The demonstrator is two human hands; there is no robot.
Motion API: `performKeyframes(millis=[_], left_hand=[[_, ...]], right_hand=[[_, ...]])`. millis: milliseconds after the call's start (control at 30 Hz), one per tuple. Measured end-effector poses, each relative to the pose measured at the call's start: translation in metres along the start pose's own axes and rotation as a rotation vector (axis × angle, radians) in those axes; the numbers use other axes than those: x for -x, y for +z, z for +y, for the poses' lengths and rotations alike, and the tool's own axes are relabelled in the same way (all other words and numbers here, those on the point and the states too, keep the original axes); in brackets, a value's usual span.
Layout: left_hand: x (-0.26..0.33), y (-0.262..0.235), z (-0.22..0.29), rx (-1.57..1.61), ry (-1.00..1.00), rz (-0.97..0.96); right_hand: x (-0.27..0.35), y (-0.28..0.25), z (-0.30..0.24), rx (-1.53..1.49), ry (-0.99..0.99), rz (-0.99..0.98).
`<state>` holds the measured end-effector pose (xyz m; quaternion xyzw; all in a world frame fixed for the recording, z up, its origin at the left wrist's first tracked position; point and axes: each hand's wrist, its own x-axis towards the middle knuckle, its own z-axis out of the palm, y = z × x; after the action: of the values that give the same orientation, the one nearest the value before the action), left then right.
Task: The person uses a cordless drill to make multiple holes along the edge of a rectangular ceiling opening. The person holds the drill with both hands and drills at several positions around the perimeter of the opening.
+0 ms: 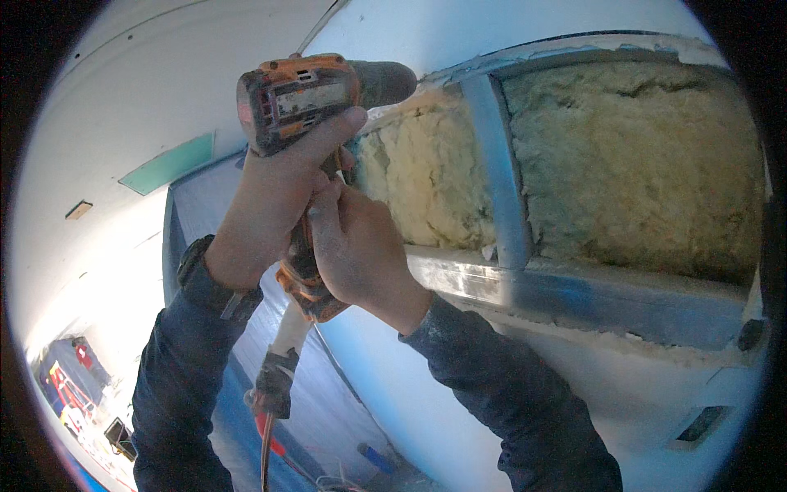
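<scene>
A worn orange and black power drill (307, 97) is raised in front of me, its dark nose pointing right toward the wall. My left hand (299, 160) is closed round the top of the grip, with one finger stretched along the drill body. Lower down, my right hand (357, 250) wraps the handle, its fingers meeting the left hand's. From the drill's base hangs a pale sleeve bound with dark tape (277, 381), and a thin cable runs down out of it. The tip of the nose is close to the upper edge of a wall opening; contact cannot be made out.
Yellowish insulation (631, 172) fills the wall opening on the right, split by a metal stud (500, 172) above a metal rail (607, 299). A small rectangular cutout (702, 425) is lower right. Overhead left is a green panel (168, 164). A red ladder (70, 394) stands far off.
</scene>
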<state>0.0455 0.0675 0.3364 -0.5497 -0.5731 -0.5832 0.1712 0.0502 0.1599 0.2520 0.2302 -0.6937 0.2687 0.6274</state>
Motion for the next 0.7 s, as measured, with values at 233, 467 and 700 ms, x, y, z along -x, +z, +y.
performKeyframes(millis=[233,467,700], left_hand=[[0.008,0.002,0.007,-0.015,-0.005,0.066],[0.008,-0.004,0.012,0.033,-0.079,0.022],[0.007,-0.002,0.008,0.072,-0.107,0.019]], right_hand=[[-0.002,0.001,0.001,-0.069,-0.001,-0.011],[-0.002,0.002,-0.008,-0.139,0.108,0.0],[-0.004,0.002,-0.006,-0.045,0.092,-0.032]])
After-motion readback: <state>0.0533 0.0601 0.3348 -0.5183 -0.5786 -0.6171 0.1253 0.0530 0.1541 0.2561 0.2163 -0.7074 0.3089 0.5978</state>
